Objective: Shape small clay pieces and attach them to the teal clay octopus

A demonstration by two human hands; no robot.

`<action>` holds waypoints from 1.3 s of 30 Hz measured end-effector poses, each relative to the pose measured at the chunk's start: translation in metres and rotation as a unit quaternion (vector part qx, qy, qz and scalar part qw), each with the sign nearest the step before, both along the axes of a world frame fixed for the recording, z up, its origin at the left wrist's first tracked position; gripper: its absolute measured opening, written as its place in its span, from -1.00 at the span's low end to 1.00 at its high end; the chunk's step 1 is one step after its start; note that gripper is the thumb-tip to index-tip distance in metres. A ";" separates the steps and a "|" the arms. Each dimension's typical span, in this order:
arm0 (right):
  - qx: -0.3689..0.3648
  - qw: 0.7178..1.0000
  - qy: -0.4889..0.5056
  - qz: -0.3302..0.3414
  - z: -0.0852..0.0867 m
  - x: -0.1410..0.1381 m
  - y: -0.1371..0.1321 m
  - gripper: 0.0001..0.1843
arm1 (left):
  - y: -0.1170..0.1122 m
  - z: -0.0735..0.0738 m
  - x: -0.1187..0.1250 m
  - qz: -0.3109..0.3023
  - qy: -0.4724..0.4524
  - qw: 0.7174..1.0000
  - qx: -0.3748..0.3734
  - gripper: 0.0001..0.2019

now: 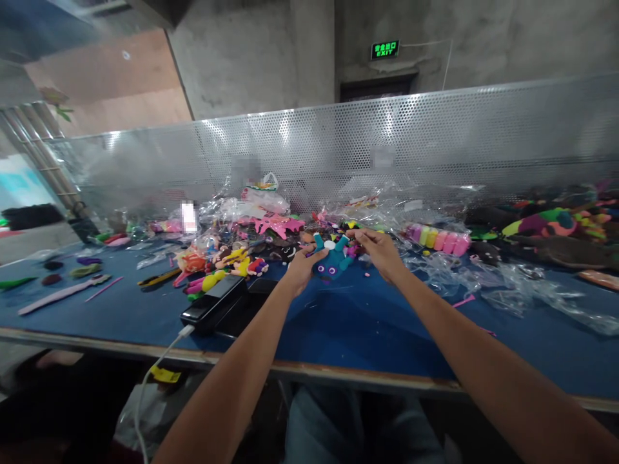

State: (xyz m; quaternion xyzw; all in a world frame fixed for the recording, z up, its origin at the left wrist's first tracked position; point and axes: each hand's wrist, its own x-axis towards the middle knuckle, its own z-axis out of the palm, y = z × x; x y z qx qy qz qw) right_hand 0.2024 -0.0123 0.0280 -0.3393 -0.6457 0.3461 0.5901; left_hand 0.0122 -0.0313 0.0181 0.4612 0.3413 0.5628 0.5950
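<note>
**Both hands meet on a teal clay figure at the far side of the blue surface**

The person's left hand (302,261) and right hand (380,251) are stretched out over the blue felt-covered surface (367,335), and between them sits a small teal modelling-clay figure with purple eyes and two upright horns (333,258). It rests toward the far edge, roughly midway along it, just in front of the clutter of clear plastic wrappers (483,277).

The left hand's fingers are curled against the figure's left side, steadying it. The right hand's fingers are pinched together just above and to the right of the figure, close to its right horn; they seem to grip a tiny piece, but it is too small to tell what.

The figure stands upright, its long axis vertical, horns pointing up and eyes facing the near edge. The left hand is the nearer one, touching it; the right hangs just beside it.

Left of the hands lie a black power bank with a white cable (213,306) and several finished colourful clay figures (227,264). A row of pastel clay blocks in plastic (438,240) sits right of the hands, toward the far edge.
</note>
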 end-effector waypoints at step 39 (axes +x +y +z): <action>-0.084 0.996 0.024 0.036 0.007 -0.006 -0.011 -0.57 | 0.006 -0.009 -0.001 -0.027 0.050 0.998 0.007 -0.66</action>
